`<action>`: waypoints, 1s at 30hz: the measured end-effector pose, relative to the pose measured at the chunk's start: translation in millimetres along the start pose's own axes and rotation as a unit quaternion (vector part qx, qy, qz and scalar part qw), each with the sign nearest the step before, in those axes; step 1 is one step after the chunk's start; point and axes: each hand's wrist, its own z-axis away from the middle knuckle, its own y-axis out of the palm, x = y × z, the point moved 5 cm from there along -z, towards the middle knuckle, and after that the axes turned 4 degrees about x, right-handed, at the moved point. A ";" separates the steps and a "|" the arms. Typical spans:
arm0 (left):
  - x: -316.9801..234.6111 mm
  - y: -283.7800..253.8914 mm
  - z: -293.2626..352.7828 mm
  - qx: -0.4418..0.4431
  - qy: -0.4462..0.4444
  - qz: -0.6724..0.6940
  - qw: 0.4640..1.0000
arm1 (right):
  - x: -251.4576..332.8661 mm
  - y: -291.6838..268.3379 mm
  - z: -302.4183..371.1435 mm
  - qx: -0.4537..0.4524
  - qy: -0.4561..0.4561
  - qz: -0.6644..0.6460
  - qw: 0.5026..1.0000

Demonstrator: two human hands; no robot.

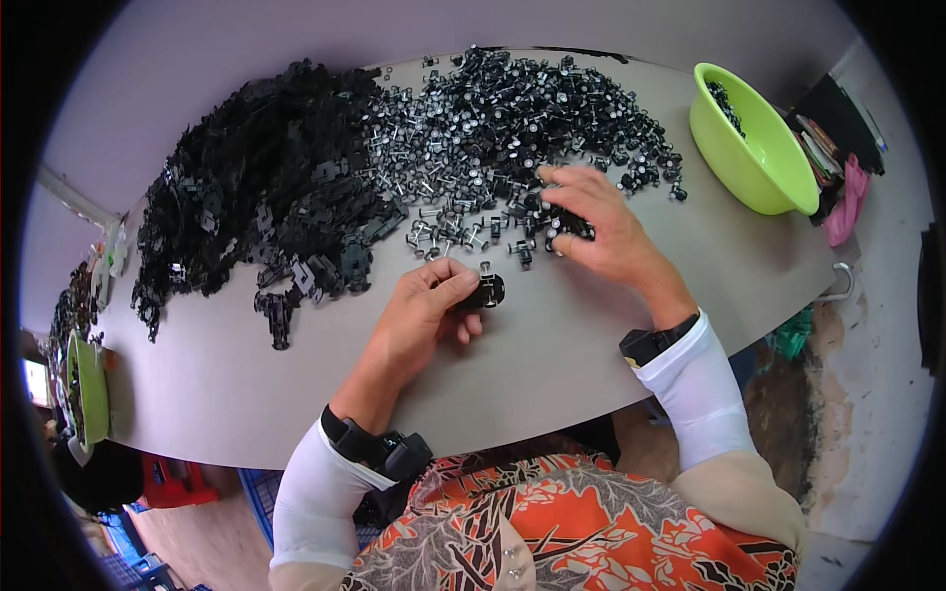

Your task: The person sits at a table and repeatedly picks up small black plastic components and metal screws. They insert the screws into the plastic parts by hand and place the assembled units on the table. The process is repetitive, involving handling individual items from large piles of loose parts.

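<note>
My left hand [429, 305] is closed on a small black plastic chassis [486, 292], thumb on top; a wheel axle with a bright metal rod [486, 270] shows at its upper end. To the right, my right hand [603, 219] is at the near edge of a heap of wheel axles [552, 118], short metal rods with small black wheels. Its fingers and thumb curve apart around several dark pieces [572, 223]; whether it grips any is hard to make out. Left of the axles rises a heap of flat black chassis parts [266, 167].
A lime-green basin [754, 148] with some black parts stands at the table's right end, beside a pink plastic bag [847, 202]. Another green basin [91, 389] is at the left edge. One loose chassis [279, 320] lies on the grey table [552, 364] before the left heap.
</note>
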 end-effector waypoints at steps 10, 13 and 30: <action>-3.5 2.2 1.4 -0.009 -0.023 -0.004 1.000 | 59.7 21.9 7.2 0.030 -0.035 -0.046 0.998; -2.5 -0.6 0.7 0.019 -0.029 0.046 0.998 | 53.3 33.7 8.7 0.036 -0.041 0.018 0.998; -2.2 -15.6 -9.0 0.030 -0.009 0.111 0.993 | 60.3 19.8 15.7 0.145 0.009 -0.150 0.978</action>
